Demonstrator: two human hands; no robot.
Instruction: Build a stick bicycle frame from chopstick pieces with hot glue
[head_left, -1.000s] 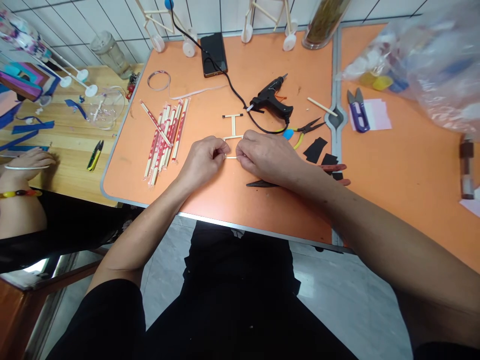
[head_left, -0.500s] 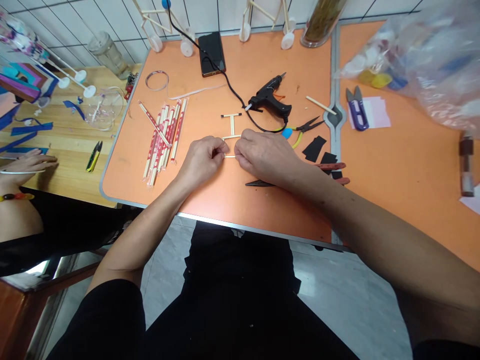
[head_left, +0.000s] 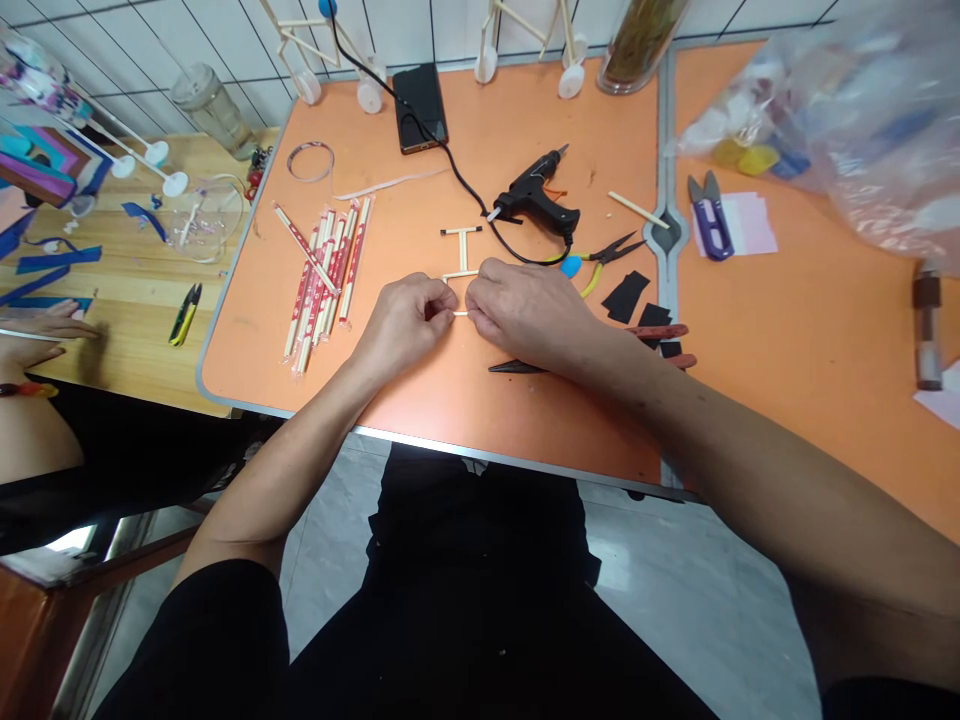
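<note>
A small frame of pale wooden sticks (head_left: 463,247) lies on the orange table, its far crosspiece dark at both ends. My left hand (head_left: 411,315) has thumb and fingers pinched at the near left of this frame. Opposite it, my right hand (head_left: 517,305) is closed over the frame's right side, knuckles up. Between the fingertips a short piece of stick shows; the rest is covered by my hands. Red-handled pliers (head_left: 517,367) lie partly under my right forearm. Just beyond my right hand is a black hot glue gun (head_left: 538,198).
Wrapped chopsticks (head_left: 322,285) lie to the left. Yellow-handled pliers (head_left: 611,254), black scraps (head_left: 626,296) and purple snips (head_left: 711,218) are at the right. A phone (head_left: 420,108) and cable sit at the back. Another person's hand (head_left: 49,325) rests on the wooden table (head_left: 142,375).
Both my hands hold nearly the same pose at the stick frame. The whole view has shifted slightly. The other person's hand at the left has moved a little left.
</note>
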